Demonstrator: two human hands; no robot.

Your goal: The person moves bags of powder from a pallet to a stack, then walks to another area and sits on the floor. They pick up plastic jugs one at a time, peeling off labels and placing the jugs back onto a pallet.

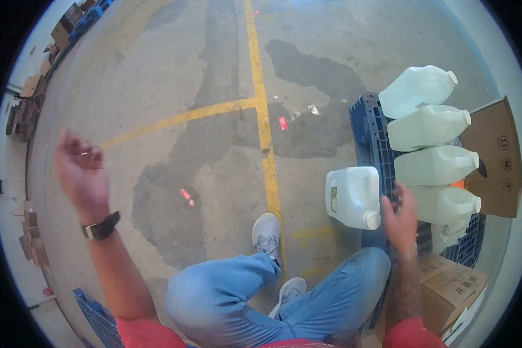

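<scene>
My left hand [81, 165] is raised over the floor at the left, its fingers partly curled and smeared by motion; a dark watch is on that wrist. At the right, my right hand [401, 216] has thumb and fingers apart and holds nothing. Just left of it is a white jug [354, 196] with a white cap and a small label, its cap toward me. Several similar jugs lie in a column beyond my right hand, caps to the right, among them the topmost jug [414, 93] and the lowest jug [443, 204].
A blue plastic pallet [365, 124] is under the jugs. An open cardboard flap [496, 156] stands at the right, a cardboard box [452, 284] below. Red scraps [283, 123] and yellow lines [263, 116] mark the floor. Boxes line the far left wall.
</scene>
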